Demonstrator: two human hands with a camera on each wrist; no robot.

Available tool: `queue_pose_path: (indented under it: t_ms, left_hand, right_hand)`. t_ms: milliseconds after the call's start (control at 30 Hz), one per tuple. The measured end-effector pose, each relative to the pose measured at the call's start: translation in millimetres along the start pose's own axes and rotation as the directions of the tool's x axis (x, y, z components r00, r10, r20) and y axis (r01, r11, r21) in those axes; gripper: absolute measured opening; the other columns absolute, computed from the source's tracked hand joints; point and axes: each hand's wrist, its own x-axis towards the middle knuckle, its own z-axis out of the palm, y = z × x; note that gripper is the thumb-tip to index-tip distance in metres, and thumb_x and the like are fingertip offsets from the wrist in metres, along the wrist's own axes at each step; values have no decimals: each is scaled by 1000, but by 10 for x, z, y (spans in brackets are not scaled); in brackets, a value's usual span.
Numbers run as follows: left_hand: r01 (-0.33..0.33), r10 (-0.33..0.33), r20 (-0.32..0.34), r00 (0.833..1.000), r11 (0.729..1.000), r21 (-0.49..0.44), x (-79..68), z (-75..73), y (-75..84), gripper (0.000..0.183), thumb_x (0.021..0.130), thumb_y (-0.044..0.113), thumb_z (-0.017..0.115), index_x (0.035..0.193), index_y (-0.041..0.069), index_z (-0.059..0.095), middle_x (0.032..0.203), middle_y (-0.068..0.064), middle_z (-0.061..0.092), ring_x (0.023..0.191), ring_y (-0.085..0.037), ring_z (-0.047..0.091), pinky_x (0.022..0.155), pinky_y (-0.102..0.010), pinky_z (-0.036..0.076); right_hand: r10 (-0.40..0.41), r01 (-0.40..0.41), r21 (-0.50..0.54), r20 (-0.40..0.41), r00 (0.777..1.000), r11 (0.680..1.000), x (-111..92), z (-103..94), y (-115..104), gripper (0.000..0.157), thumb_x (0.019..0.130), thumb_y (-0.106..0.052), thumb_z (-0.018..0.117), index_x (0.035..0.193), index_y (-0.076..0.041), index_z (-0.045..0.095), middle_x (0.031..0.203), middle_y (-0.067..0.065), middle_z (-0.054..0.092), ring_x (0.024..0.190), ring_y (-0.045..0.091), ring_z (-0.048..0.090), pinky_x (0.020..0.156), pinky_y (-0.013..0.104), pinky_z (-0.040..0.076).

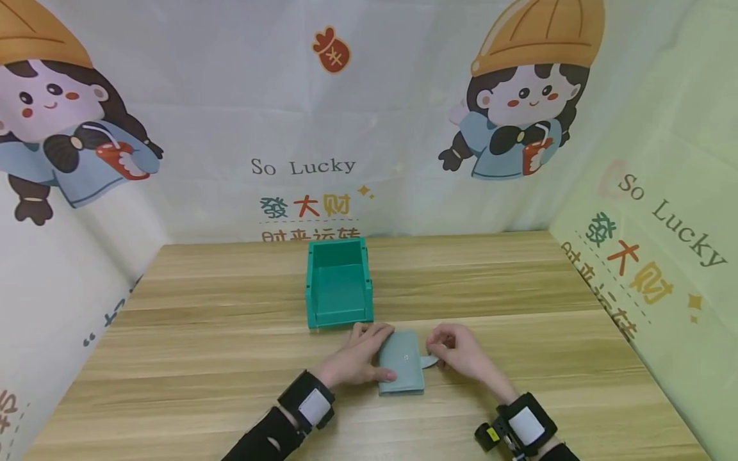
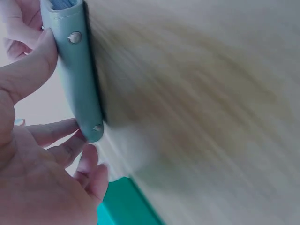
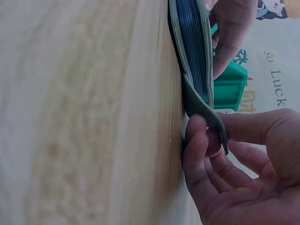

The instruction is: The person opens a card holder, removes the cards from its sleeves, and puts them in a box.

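Table (image 1: 230, 301), apparent wallet (image 1: 400, 365), right hand (image 1: 459, 351) pinching strap (image 1: 428, 362)

The wallet (image 1: 400, 365) looks like smooth leather or imitation leather with a soft sheen, its studs (image 2: 74, 37) shiny metal. The bin (image 1: 340, 317) appears to be smooth, moulded plastic. Wood grain streaks the smooth-looking tabletop (image 1: 230, 307); the backdrop (image 1: 403, 128) is matt, lightly creased cloth.

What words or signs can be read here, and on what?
"So Lucky": back cloth, right cloth
"發大财": both
"时来运转": both, partly cut off
"¥"-like sign: red pouch print
Left cloth: characters cut off, unreadable
Wallet, bin, wristbands: none readable
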Motion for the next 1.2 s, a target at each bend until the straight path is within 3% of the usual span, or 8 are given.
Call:
queue_pose_path:
  t_ms: [100,200,333,467,700,967,1133,1200]
  left_hand:
    - [7,-7,-5,1000,1000,24,16,-11,72,81,84,24,82,150,2,41,152,-17,47,131,-36,42,112,-55,35]
    - [16,-16,13,1000,1000,-5,42,-16,149,83,82,16,82,151,1,39,152,-20,46,137,-37,46,114,-55,38]
    - [34,-33,35,999,999,-41,107,18,246,80,84,17,78,151,0,38,151,-20,46,127,-33,53,106,-51,47]
    - [55,-55,-10,998,998,-27,183,94,333,82,84,32,79,149,1,41,143,-20,48,110,-29,57,91,-45,54]
    - [108,-111,-111,988,994,-28,285,214,373,78,78,42,83,138,5,51,123,-12,49,92,-22,54,70,-33,49]
    - [76,-109,-106,988,959,-275,214,123,239,59,81,23,75,131,4,51,128,-16,44,107,-29,51,87,-46,52]
    - [68,-117,-92,989,904,-423,48,4,127,55,83,14,65,134,2,49,131,-18,39,94,-22,48,77,-34,46]
    - [76,-134,-90,987,877,-474,-21,-22,80,55,82,9,62,135,0,49,131,-18,38,88,-20,46,72,-30,43]
  right_hand:
    - [-26,22,-141,-29,999,990,-20,5,-12,7,89,4,66,91,-1,70,82,6,65,71,10,53,62,20,44]
    - [-34,29,-203,-23,999,979,-33,11,-11,10,86,5,68,91,-3,71,84,5,64,75,11,52,66,21,42]
    - [-47,48,-209,9,999,977,-32,7,4,12,85,5,68,93,-3,72,88,6,64,78,12,52,68,21,43]
    - [-60,67,-209,37,997,976,-17,-13,41,12,87,4,68,96,-3,72,89,6,63,79,11,51,69,21,42]
    - [-101,114,-196,76,992,974,5,-39,79,14,86,4,68,97,-4,73,84,4,62,76,8,49,68,21,40]
    - [-140,161,-220,108,984,962,3,-19,36,19,86,8,59,97,-1,72,81,3,62,73,5,49,67,20,42]
    - [-126,146,-238,97,987,960,-6,35,-26,7,90,-3,63,92,-2,70,76,-1,59,69,3,47,63,19,40]
    - [-98,116,-244,86,991,963,-10,64,-49,10,93,-14,67,91,-5,69,74,-3,58,67,3,47,61,19,38]
